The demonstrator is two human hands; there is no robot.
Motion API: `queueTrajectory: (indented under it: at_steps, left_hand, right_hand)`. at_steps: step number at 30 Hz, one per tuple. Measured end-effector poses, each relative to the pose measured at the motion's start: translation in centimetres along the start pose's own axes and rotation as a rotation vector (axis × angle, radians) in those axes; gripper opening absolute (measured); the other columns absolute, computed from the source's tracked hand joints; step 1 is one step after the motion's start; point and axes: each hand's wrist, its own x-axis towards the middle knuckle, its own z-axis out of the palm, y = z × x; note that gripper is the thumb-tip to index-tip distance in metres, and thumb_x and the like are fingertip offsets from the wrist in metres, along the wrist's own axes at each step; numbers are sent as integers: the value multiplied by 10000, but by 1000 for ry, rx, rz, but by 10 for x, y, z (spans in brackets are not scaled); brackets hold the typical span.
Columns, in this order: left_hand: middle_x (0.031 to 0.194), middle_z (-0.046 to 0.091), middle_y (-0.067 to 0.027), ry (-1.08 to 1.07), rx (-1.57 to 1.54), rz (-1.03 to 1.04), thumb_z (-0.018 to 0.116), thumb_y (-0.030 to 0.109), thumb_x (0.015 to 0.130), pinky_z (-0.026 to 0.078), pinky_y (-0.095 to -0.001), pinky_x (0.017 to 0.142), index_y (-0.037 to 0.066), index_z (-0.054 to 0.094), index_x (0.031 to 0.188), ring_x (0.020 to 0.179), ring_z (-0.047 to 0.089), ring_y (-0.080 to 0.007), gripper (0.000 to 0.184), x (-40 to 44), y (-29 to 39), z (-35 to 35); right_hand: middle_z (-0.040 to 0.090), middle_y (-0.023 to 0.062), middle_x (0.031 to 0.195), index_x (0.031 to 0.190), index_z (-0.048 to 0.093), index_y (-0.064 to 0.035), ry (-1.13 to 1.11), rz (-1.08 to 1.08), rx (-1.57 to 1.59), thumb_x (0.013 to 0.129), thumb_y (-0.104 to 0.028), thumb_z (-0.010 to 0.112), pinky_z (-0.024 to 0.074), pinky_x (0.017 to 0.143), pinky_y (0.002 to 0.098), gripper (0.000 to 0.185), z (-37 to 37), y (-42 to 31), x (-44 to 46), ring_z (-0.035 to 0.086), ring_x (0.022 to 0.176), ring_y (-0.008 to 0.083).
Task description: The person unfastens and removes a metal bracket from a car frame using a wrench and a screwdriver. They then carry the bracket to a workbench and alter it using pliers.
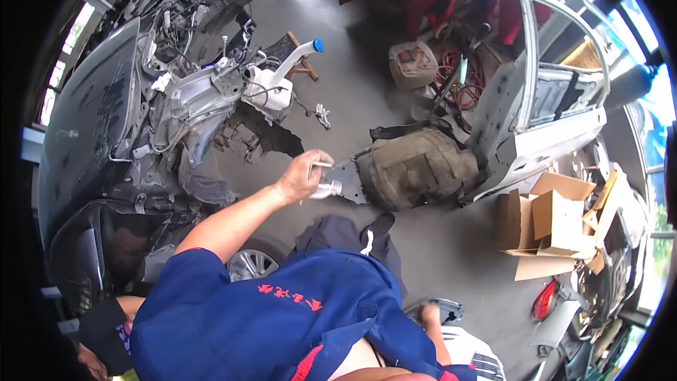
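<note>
My left hand (305, 177) reaches out over the floor with its fingers curled. A thin white stick (323, 164) shows between the fingers, and a pale, partly clear piece (327, 189) sits just below them; their kind is too small to make out. Low at my right side is my right hand (429, 313), its fingers bent beside a dark grey part (449, 308). Whether it grips that part is not clear. Beyond my left hand lies a dirty brown-grey moulded panel (416, 166).
A stripped car front (187, 109) with a white filler-neck reservoir (270, 92) is at left, above a wheel (254, 262). At right are a bare car door (532, 113), cardboard boxes (553, 219) and a red tail light (543, 300). Another person (106, 335) is at lower left.
</note>
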Motion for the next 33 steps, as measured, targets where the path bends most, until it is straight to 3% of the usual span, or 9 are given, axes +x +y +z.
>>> queueTrajectory:
  at_steps: [2, 3, 9, 15, 19, 23, 27, 31, 33]
  left_hand:
    - [1021, 669, -120, 121, -24, 80, 478, -107, 920, 565, -336, 782, -28, 674, 1152, 826, 680, -188, 314, 59, 20, -29]
    - [1020, 669, -108, 157, -7, 105, 494, -90, 958, 561, -327, 788, -20, 677, 1149, 830, 672, -182, 273, 86, 26, -47]
    - [934, 671, -68, 411, -187, 60, 509, -3, 995, 554, -306, 744, 2, 682, 1127, 775, 645, -134, 218, 278, 23, -114]
    - [869, 611, -43, 360, -292, -12, 462, 30, 1030, 559, -293, 769, -12, 668, 1130, 777, 608, -116, 233, 521, -94, -164]
    - [889, 596, -33, 468, -388, -151, 458, 73, 1051, 573, -297, 763, -5, 643, 1175, 769, 607, -113, 236, 675, -243, -196]
    - [1090, 714, -159, 612, -68, -318, 472, -21, 920, 516, -377, 1027, -20, 666, 1125, 1105, 687, -294, 283, 750, -332, -241]
    - [1076, 722, -172, 615, 19, -354, 477, -45, 875, 525, -397, 1011, -28, 685, 1087, 1079, 695, -332, 297, 775, -342, -293]
    - [1029, 664, -55, 617, -59, -435, 460, -3, 998, 557, -292, 757, -20, 678, 1144, 815, 602, -120, 263, 778, -350, -341]
    - [997, 634, -39, 664, -152, -506, 461, 6, 1005, 558, -291, 755, -10, 679, 1160, 787, 577, -108, 268, 797, -342, -363]
  right_hand:
    - [718, 58, 804, 1036, 723, -70, 361, 306, 1009, 1002, -184, 627, 546, 593, 348, 153, -134, -26, 81, 650, 607, 225]
    - [673, 55, 823, 1134, 699, -57, 446, 180, 1126, 1013, -203, 624, 500, 579, 288, 204, -250, -93, 72, 589, 648, 139]
    - [711, 67, 1144, 1300, 660, 11, 645, -725, 918, 1085, -96, 580, 510, 983, 290, 253, -657, -386, 36, 657, 1040, 136]
    - [744, 151, 1102, 1218, 709, 10, 554, -896, 584, 1011, -89, 678, 549, 967, 334, 232, -792, -594, 136, 721, 1031, 240]
    - [692, 206, 1211, 1210, 695, 11, 664, -635, 135, 960, -121, 697, 517, 1043, 467, 283, -867, -687, 280, 659, 1169, 394]
    - [686, 235, 1204, 1205, 698, 10, 524, -614, 205, 948, -144, 701, 520, 1032, 484, 300, -976, -745, 360, 653, 1153, 440]
    - [712, 258, 1120, 1182, 695, 20, 525, -506, 294, 955, -150, 682, 540, 987, 486, 284, -1055, -783, 422, 677, 1109, 437]
    - [731, 256, 1120, 1180, 708, 24, 486, -568, 73, 951, -176, 686, 569, 950, 459, 304, -1114, -848, 480, 717, 1072, 413]
    - [729, 262, 1151, 1169, 707, 31, 482, -607, 159, 946, -183, 686, 555, 972, 474, 310, -1132, -879, 522, 698, 1106, 441]
